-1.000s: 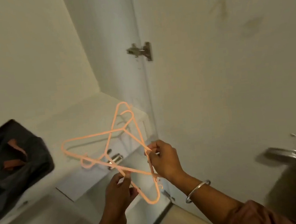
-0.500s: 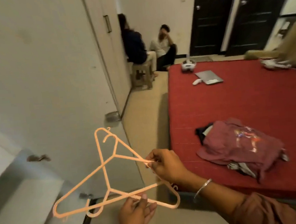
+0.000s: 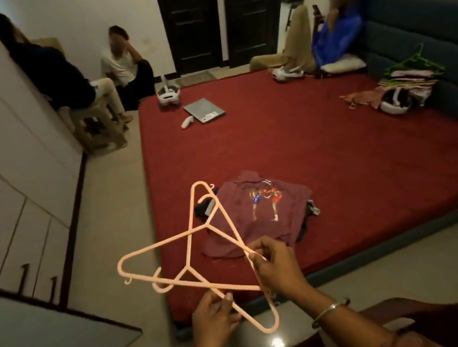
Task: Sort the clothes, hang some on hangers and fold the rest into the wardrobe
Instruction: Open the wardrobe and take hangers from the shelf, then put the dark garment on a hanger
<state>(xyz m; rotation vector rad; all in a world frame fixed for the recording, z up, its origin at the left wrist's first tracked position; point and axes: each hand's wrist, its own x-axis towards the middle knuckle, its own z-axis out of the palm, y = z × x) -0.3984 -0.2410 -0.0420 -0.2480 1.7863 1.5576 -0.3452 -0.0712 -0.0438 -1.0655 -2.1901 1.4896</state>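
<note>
Two pale orange plastic hangers (image 3: 191, 258) are tangled together in front of me, over the near edge of the red bed (image 3: 331, 146). My left hand (image 3: 214, 319) pinches one hanger's bar from below. My right hand (image 3: 279, 269), with a metal bangle on the wrist, grips the crossing arms at the right. Just beyond the hangers a maroon T-shirt (image 3: 257, 215) with a printed figure lies crumpled on the bed over darker clothes. A stack of folded clothes (image 3: 409, 79) with green hangers on top sits at the bed's far right.
White wardrobe doors (image 3: 13, 177) line the left wall. On the bed lie a laptop (image 3: 205, 110), a white controller (image 3: 186, 121) and white headsets (image 3: 168, 96). Three people sit at the far side, one (image 3: 328, 29) on the bed. Black doors (image 3: 218, 20) stand behind.
My view has swung right from the wardrobe interior to the bed and room. Both hands kept hold of the tangled hangers, which now sit over the bed's near edge.
</note>
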